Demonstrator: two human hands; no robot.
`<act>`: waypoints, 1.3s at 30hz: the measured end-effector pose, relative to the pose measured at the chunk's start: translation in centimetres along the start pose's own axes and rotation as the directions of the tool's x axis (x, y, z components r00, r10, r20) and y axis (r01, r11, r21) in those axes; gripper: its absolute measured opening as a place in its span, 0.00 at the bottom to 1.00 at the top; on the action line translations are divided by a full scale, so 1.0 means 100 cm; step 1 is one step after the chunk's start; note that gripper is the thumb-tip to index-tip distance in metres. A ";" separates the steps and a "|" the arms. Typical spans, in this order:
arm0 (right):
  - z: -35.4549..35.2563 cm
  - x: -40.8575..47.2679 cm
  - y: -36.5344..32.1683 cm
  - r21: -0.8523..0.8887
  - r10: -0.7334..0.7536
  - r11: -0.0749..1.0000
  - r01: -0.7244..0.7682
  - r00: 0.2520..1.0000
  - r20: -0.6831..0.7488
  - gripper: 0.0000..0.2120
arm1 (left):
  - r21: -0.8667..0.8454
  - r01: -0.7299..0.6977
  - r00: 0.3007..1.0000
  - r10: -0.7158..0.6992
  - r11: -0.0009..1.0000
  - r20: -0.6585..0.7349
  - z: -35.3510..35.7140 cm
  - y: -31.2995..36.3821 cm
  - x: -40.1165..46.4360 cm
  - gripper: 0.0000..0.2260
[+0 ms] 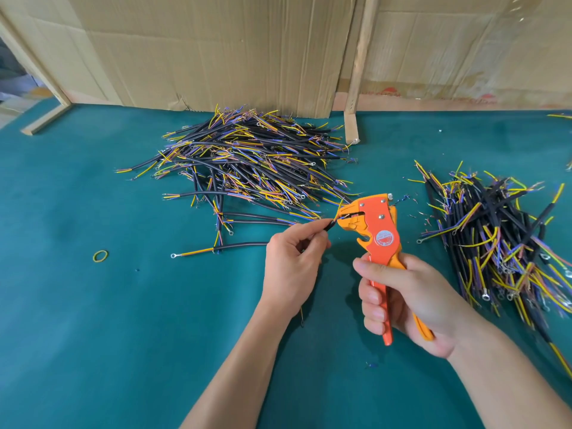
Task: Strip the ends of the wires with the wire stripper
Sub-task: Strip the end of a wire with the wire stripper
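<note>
Nearest to us, we note the right hand (411,300) wrapped round the two handles of the orange stripper (379,233), fingers curled on one handle and thumb laid across the body, with the tool held upright above the green table (93,335) and its head turned to the left. Beside it, we find the left hand (292,266) pinching a black wire (328,226) between thumb and fingertips; the wire's coloured end sits in the stripper's jaws, which appear closed on it, though we cannot tell whether insulation is cut. The rest of that wire passes under the palm and shows again below the wrist. A small blue scrap (370,365) lies on the table close to the forearms. To the left, well apart from the hands, we record a yellow rubber band (100,256). On the right lies one pile (495,243) of black wires with yellow and blue cores, some bearing ring terminals. Farther off, beyond the stripper, a larger heap (247,162) of similar wires spreads over the table. At the back we see cardboard (216,48) sheets standing against a wooden post (359,63).
</note>
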State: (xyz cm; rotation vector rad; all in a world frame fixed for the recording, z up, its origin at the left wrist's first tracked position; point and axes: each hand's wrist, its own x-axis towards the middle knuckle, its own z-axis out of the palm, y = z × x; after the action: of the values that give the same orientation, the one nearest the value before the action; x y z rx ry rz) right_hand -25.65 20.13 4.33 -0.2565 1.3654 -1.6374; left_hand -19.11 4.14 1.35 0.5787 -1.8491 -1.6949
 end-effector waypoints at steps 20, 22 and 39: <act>0.000 -0.003 -0.005 -0.003 0.026 1.000 -0.026 0.999 0.045 0.12 | -0.032 -0.009 1.000 0.009 0.999 0.002 0.000 0.000 -0.001 0.20; -0.001 -0.003 -0.005 0.001 0.024 1.000 -0.024 0.999 0.041 0.12 | -0.030 -0.010 1.000 0.010 1.000 0.001 -0.001 -0.001 0.000 0.19; -0.011 -0.002 -0.001 -0.005 0.022 1.000 -0.022 0.987 0.158 0.26 | -0.010 -0.008 0.999 0.008 1.000 -0.032 -0.001 -0.003 -0.002 0.14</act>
State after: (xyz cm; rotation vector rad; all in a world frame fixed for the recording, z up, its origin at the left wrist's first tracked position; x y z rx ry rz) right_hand -26.34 20.98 4.07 -0.3645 1.2470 -1.5621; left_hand -18.93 4.10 1.03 0.5897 -1.8172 -1.6800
